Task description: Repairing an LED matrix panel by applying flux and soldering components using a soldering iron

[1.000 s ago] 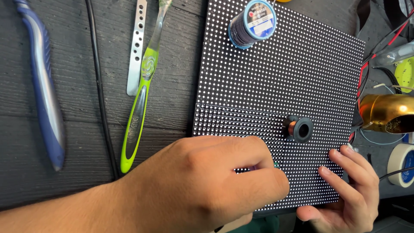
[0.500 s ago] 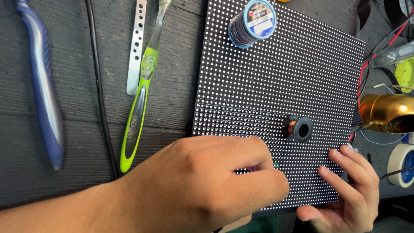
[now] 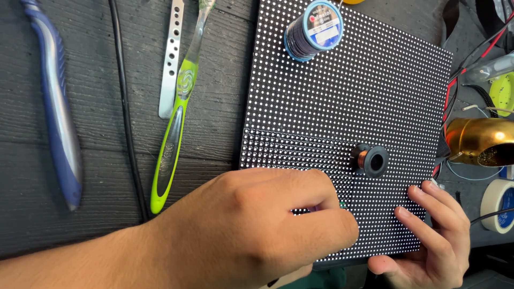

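Left hand (image 3: pixel 257 230) curled into a loose fist over the near edge of the black dotted LED panel (image 3: pixel 375 101), knuckles up, fingertips tucked down against the panel surface; whether anything is pinched beneath cannot be told. Right hand (image 3: pixel 436 235) at the near right corner of the same panel, fingers spread narrow and resting on its dotted face, thumb hooked under the edge, gripping that corner. Panel lying flat on a dark wooden table (image 3: pixel 107 192), tilted slightly off square to the boards. Just beyond both hands, on the panel, a small black spool (image 3: pixel 369 159) wound with copper-coloured wire, lying on its side. Farther up, near the far edge of the panel, a larger spool (image 3: pixel 314 28) with blue rims and dark wire. Left of the panel, a green toothbrush (image 3: pixel 174 126) beside a perforated metal strip (image 3: pixel 171 59), then a black cable (image 3: pixel 126 112), then a blue toothbrush (image 3: pixel 56 107) well apart. Right of the panel, a shiny brass cup (image 3: pixel 479 142), red and black wires (image 3: pixel 471 53), and a roll of white tape (image 3: pixel 498 206).
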